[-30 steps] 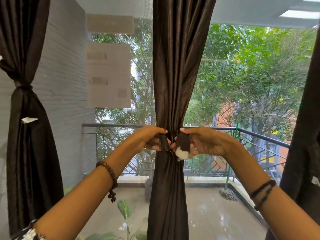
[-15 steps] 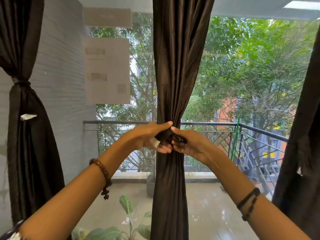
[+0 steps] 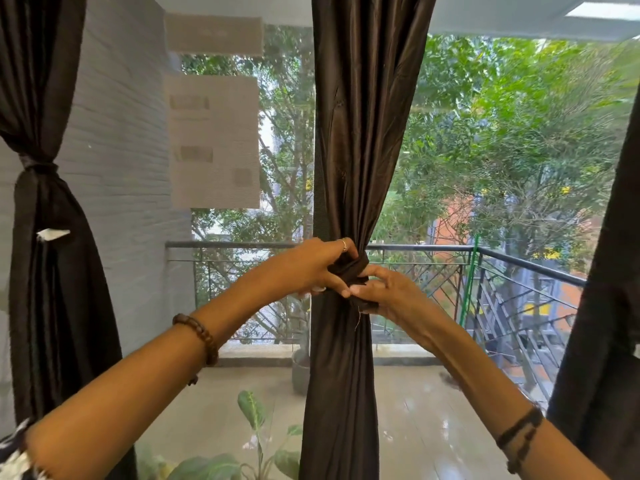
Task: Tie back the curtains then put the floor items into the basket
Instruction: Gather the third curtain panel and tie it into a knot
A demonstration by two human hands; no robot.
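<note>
Curtain (image 3: 349, 150) gathered, both hands' fingers (image 3: 341, 284) pinching dark tie (image 3: 349, 271), knot half hidden

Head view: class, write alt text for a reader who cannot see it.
Both hands, left and right, grip a dark tie wrapped round the gathered middle curtain. The left curtain is already tied; a balcony railing and trees lie behind.
</note>
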